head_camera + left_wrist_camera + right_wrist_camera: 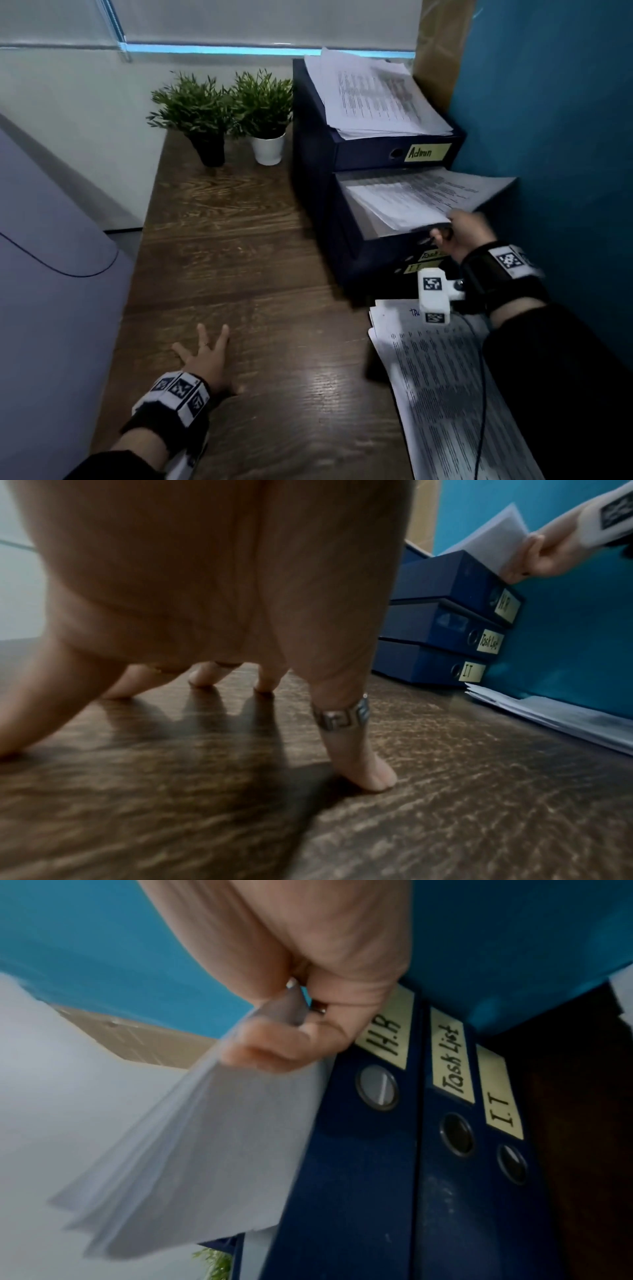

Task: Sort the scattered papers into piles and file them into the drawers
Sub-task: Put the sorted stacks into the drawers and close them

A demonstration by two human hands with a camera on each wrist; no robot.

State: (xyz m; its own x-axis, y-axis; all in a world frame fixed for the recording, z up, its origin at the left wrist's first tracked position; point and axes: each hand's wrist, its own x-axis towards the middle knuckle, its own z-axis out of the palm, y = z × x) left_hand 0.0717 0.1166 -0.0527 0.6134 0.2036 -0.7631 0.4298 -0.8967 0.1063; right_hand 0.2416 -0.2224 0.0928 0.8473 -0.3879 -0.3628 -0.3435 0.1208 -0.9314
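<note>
Head view: right hand (460, 234) pinched a sheaf of papers (418, 202), thumb on top, fingers curled beneath, over the pulled-out drawer labelled "H.R" (363, 1150) of a dark blue drawer unit (315, 178). Sheaf's far end lay in that drawer. Left hand (205, 359) rested on the wooden desk (239, 240), fingers spread, tips touching wood. More papers on top of the unit (376, 99); another pile (442, 387) on the desk just before it. Two potted plants (226, 109) at the back.
</note>
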